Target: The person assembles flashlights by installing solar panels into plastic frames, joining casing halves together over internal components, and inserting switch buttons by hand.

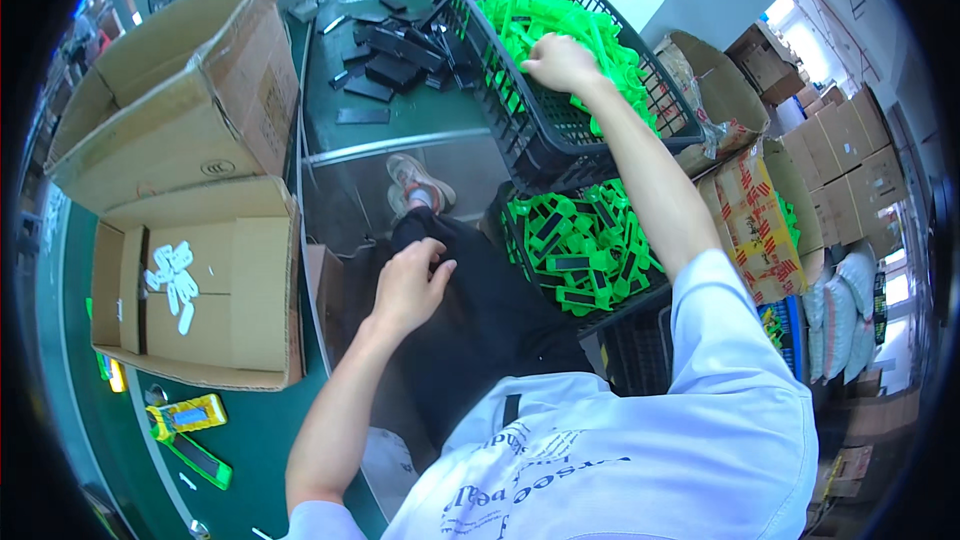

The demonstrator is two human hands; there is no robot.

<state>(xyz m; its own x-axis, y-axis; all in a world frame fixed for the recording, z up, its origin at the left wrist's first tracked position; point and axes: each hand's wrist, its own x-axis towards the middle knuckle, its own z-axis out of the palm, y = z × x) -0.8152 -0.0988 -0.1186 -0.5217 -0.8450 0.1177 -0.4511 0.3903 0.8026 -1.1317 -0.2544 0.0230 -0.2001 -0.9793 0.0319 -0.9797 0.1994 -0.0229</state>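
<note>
Black strips [404,52] across basket wall [535,148] from right fingers [533,60]

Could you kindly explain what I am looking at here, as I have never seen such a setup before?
There is no machine here, just a seated person's bare hands. The single picture comes from a wide camera on their head, looking down, so straight edges bend near the rim.

The right hand reaches among bright green parts in a black basket; whether it holds one is hidden. The left hand hovers above the lap, apparently empty.

Black pieces lie on the green tabletop. An open cardboard box at left holds white pieces.
</note>
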